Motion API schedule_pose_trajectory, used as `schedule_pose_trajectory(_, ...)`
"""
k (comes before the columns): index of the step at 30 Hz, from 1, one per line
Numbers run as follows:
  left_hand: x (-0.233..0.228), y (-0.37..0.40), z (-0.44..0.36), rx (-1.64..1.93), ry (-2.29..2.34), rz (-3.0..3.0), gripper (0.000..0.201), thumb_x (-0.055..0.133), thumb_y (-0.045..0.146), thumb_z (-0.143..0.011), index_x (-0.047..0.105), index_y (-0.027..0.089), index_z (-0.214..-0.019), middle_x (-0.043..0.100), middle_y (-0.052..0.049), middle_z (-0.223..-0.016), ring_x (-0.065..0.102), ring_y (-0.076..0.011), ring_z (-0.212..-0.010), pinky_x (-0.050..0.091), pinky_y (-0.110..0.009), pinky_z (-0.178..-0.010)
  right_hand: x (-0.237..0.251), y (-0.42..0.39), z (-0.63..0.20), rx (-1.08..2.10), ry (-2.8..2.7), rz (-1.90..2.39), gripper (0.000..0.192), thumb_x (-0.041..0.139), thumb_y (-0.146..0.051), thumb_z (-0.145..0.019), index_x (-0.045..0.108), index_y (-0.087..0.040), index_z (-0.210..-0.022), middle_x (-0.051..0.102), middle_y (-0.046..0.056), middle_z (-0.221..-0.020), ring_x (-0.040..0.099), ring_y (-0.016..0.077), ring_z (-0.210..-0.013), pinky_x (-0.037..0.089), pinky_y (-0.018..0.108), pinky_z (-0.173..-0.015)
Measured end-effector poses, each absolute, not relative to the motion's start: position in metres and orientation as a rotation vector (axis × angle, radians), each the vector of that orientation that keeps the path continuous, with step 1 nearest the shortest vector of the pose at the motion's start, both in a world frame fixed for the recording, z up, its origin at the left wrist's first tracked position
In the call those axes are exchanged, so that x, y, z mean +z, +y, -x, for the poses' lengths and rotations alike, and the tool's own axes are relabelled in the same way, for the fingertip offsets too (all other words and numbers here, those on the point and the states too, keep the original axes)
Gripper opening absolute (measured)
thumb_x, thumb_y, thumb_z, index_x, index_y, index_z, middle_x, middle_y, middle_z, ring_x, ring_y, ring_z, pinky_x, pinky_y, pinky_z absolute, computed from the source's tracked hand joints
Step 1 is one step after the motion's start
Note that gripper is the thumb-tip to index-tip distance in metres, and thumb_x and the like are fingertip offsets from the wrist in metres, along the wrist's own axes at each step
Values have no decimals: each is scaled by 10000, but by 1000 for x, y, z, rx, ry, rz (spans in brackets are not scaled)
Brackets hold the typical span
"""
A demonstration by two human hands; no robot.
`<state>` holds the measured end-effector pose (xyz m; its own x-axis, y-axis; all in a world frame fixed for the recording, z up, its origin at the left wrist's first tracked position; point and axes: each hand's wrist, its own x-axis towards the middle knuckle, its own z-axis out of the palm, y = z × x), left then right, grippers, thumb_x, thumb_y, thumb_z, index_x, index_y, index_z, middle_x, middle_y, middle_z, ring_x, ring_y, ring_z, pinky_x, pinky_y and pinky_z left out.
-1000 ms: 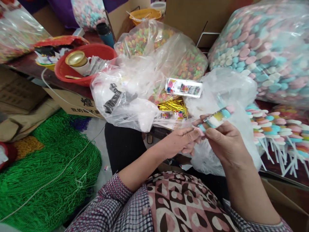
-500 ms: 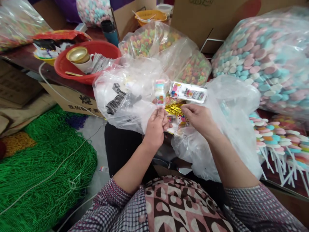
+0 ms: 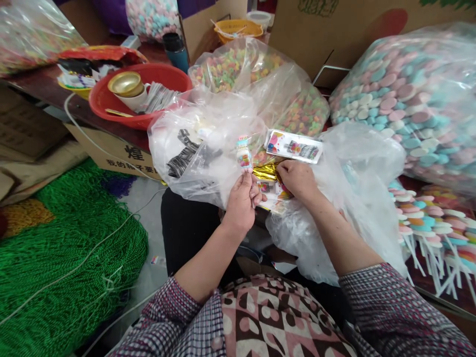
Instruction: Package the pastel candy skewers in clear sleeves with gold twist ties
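Observation:
My left hand (image 3: 241, 201) pinches the lower end of a small clear packet of stacked pastel candies (image 3: 244, 153), which stands upright above the fingers. My right hand (image 3: 297, 179) is to its right, with thumb and forefinger closed at the end of a bunch of gold twist ties (image 3: 266, 171). How many ties the fingers grip is hidden. Below the ties lie printed cards (image 3: 273, 189) with coloured pictures. A stack of silvery printed bags (image 3: 295, 146) rests just beyond my right hand, on crumpled clear plastic.
A red basin (image 3: 102, 96) with cups stands at the back left. Large bags of pastel candies (image 3: 405, 99) and coloured candy rings (image 3: 230, 67) fill the back. Candy sticks (image 3: 427, 223) lie at right, green cords (image 3: 74, 248) at left. A clear plastic bag (image 3: 163, 139) spreads left of my hands.
My right hand has moved slightly left and down onto the gold twist ties, its fingers now at their end. The left hand keeps the candy packet upright. The whole view has shifted slightly.

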<state>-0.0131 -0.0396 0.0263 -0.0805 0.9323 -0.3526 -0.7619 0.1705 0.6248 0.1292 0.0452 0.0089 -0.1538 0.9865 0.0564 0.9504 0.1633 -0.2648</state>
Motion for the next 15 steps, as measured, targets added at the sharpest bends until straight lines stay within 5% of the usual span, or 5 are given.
schedule_pose_trajectory(10,21,-41,5,1371,848,-304,341,638,453,-897,509,178,-742,330,123,-440,317,-29,-340,439,-190,-513,-1,41,-137,511,-1757,1563,287,506,-323,-867,764,-201,-901,761,59,-887,657,214,-822,484,333,-770)
schedule_pose_trajectory(15,19,-40,2,1330,891,-359,368,665,500,-858,505,181,-764,321,131,-447,303,-28,-350,432,-188,-508,14,21,-136,927,-1320,1392,228,641,-363,-778,748,-203,-901,664,-20,-664,568,136,-562,472,275,-558)
